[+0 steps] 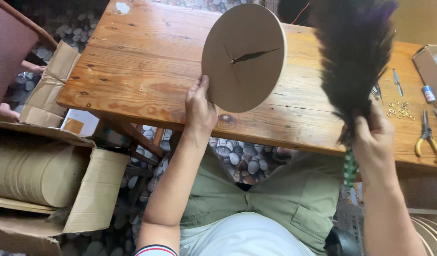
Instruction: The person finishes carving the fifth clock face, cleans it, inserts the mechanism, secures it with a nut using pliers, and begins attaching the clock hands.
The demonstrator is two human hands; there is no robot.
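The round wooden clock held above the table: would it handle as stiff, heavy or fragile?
Probably stiff and light: the left hand holds the clock upright by its bottom edge alone. The thin hands on its face look exposed, likely easy to bend. Set on edge, the disc might roll.

Both forearms reach forward, raised: left hand with fingers curled in a grip; right hand clenched, wrist bent.

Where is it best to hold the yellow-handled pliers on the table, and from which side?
Probably by the two yellow handles, reaching from the near table edge: the pliers lie flat with handles pointing toward the person and jaws pointing away. The right hand, holding the duster, is nearest.
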